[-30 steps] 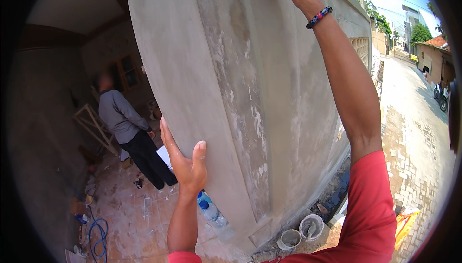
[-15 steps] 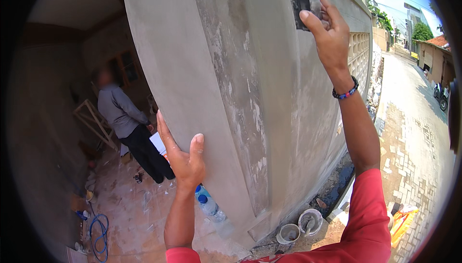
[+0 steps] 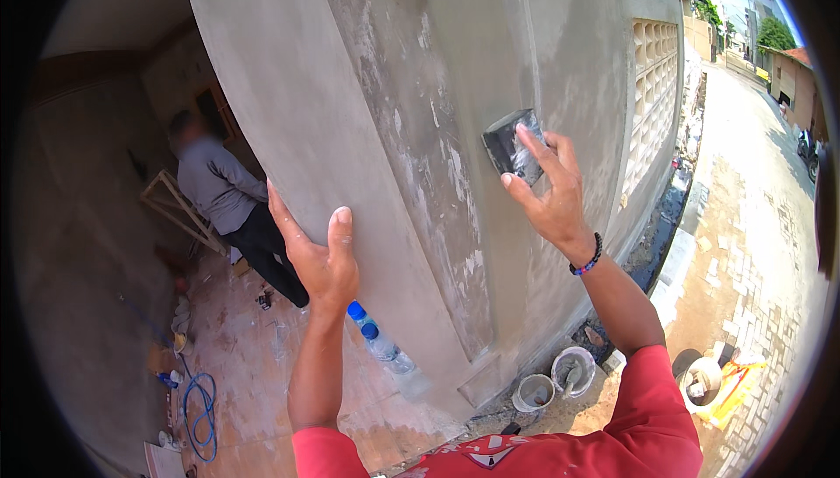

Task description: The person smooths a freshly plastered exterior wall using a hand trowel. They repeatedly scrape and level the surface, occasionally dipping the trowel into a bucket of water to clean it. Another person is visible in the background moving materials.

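My right hand (image 3: pixel 553 195) grips a small black rectangular block (image 3: pixel 514 144) smeared with pale grey, held against the grey plastered wall (image 3: pixel 577 66). I cannot tell whether it is a scraper or a sanding block. My left hand (image 3: pixel 319 259) rests open at the edge of the pale grey pillar (image 3: pixel 289 101), thumb up and fingers along the corner. Between the hands runs a rougher, darker strip (image 3: pixel 437 145) with whitish patches.
Below the wall stand two buckets (image 3: pixel 534 393) (image 3: pixel 573 373) of grey mix. Plastic bottles (image 3: pixel 385 348) with blue caps are by the pillar's foot. Inside at left are a person (image 3: pixel 223 185), a wooden frame (image 3: pixel 179 211) and a blue hose (image 3: pixel 201 417). A paved street (image 3: pixel 744 242) lies right.
My right hand has brought the black block down and left along the wall, and the block is now tilted. My left hand stays at the pillar's edge. The view has shifted somewhat.
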`<move>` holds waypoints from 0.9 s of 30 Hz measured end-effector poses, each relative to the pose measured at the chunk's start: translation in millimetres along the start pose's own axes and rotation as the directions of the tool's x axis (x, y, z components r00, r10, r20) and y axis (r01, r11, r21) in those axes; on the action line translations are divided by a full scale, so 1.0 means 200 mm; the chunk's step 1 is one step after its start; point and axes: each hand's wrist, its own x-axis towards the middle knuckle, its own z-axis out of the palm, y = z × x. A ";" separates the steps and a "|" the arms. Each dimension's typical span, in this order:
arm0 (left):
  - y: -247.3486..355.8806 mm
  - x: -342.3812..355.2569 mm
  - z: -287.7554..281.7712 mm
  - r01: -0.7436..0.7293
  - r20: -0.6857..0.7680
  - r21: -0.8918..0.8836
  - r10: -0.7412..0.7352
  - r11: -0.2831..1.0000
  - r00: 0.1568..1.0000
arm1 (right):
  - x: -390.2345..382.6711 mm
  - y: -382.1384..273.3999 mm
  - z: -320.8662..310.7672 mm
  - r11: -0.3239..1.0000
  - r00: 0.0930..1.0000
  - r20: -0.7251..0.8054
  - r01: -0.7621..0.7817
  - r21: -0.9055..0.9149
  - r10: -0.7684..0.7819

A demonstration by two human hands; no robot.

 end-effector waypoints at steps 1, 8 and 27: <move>0.00 0.01 0.01 -0.011 -0.001 -0.015 0.011 1.000 1.000 | 0.05 -0.01 -0.04 0.998 0.997 -0.059 -0.039 0.048 0.042; 0.01 -0.02 -0.09 0.036 -0.006 -0.042 -0.036 0.998 0.999 | 1.17 -0.12 -0.02 0.968 0.941 -0.317 0.181 0.176 -0.118; 0.05 0.00 0.00 -0.017 -0.028 -0.044 0.016 0.999 0.999 | -1.45 -0.05 0.14 0.730 0.728 -0.060 -0.683 0.034 0.683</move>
